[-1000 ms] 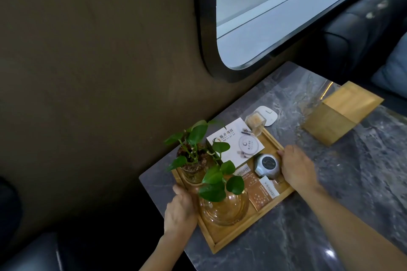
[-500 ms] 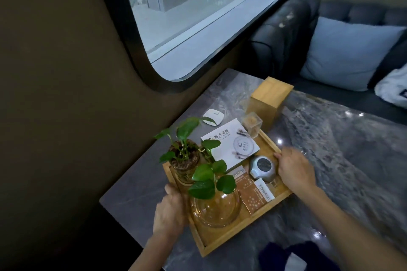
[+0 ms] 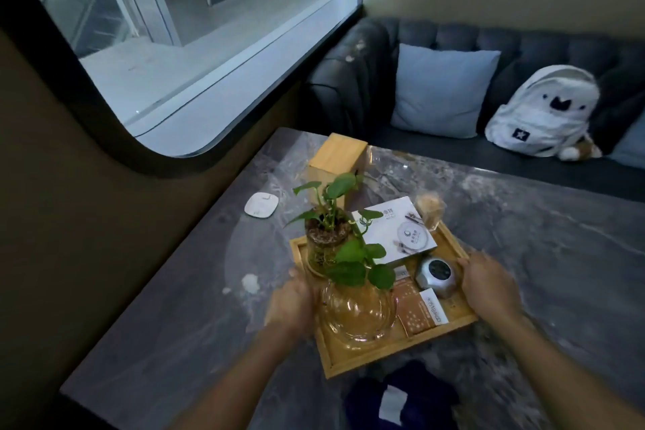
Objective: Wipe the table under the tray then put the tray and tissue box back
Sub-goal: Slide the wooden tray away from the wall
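Tray (image 3: 352,361) gripped by left hand (image 3: 291,307) and right hand (image 3: 490,284); white card (image 3: 394,232) print unreadable.

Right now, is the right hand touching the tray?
Touching. The head view shows the right hand wrapped over the tray's right rim, fingers on the wood beside the silver clock.

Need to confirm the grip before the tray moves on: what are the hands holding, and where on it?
Both hands hold the wooden tray: left hand on its left edge beside the glass vase, right hand on its right edge.
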A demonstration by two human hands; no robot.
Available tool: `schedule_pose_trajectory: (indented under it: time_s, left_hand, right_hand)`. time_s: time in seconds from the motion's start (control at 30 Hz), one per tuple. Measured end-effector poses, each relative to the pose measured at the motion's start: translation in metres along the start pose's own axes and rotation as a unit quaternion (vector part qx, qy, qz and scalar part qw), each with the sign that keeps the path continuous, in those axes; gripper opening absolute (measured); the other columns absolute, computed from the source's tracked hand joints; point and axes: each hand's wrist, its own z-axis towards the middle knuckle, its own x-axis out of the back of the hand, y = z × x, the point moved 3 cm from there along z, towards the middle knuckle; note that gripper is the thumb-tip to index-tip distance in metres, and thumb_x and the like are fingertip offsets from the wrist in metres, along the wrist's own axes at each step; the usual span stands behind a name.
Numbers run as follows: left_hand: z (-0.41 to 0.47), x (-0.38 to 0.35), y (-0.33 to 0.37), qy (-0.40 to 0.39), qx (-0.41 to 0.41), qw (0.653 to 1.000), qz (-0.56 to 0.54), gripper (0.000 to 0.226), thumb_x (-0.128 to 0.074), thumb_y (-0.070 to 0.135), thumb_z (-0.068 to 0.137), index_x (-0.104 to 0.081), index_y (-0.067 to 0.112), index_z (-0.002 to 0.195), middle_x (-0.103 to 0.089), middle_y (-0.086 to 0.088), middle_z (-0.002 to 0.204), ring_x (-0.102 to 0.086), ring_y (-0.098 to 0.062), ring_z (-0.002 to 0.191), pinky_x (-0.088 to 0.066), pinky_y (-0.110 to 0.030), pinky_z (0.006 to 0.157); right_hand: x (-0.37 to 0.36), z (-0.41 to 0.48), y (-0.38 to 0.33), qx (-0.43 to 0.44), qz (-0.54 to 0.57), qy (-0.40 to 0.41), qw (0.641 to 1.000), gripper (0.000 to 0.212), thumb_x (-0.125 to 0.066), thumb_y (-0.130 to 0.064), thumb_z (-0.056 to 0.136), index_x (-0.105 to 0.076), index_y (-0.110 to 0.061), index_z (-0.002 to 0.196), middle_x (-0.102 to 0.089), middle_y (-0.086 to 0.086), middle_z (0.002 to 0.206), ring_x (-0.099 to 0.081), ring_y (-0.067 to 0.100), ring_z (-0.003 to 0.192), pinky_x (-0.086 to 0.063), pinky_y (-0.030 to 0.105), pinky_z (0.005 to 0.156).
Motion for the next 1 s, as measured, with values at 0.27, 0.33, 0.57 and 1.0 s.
schedule_pose_trajectory:
  time_s: [0.27,0.33,0.57,1.0]
  left_hand:
    - [0.044,-0.011,0.052,-0.049,-0.032,0.996,-0.06,0.035,-0.037,0.028,0.096,-0.037,0.0,0.118,-0.062,-0.022,0.117,-0.059,-0.04,0.107,-0.045,-0.045,0.087]
    - [0.054,-0.015,0.059,-0.049,-0.036,0.997,-0.046,0.033,-0.036,0.025,0.096,-0.038,0.001,0.118,-0.063,-0.022,0.117,-0.06,-0.039,0.107,-0.047,-0.045,0.087]
    - [0.071,-0.024,0.067,-0.058,-0.056,0.994,-0.072,0.024,-0.037,0.021,0.095,-0.042,0.005,0.113,-0.062,-0.021,0.116,-0.06,-0.038,0.104,-0.049,-0.049,0.089]
    - [0.064,-0.004,0.045,0.022,-0.065,0.998,-0.014,0.041,-0.041,0.044,0.092,-0.049,0.013,0.117,-0.065,-0.015,0.114,-0.062,-0.034,0.103,-0.049,-0.042,0.082]
  right_hand:
    - [0.0,0.009,0.056,-0.094,0.014,0.03,0.995,0.031,-0.037,-0.027,0.096,-0.054,-0.002,0.091,-0.062,0.021,0.103,-0.058,0.037,0.092,-0.043,0.039,0.072]
    - [-0.005,0.013,0.063,-0.113,0.011,0.029,0.993,0.032,-0.036,-0.027,0.096,-0.055,-0.001,0.096,-0.062,0.021,0.106,-0.058,0.037,0.095,-0.044,0.04,0.075]
    - [-0.019,0.016,0.075,-0.127,0.01,0.036,0.991,0.032,-0.036,-0.024,0.096,-0.054,0.002,0.1,-0.062,0.026,0.107,-0.059,0.038,0.096,-0.046,0.041,0.076]
    - [-0.001,0.019,0.067,-0.122,-0.057,0.018,0.991,0.041,-0.042,-0.031,0.092,-0.047,0.002,0.116,-0.053,0.025,0.123,-0.051,0.04,0.111,-0.041,0.045,0.091]
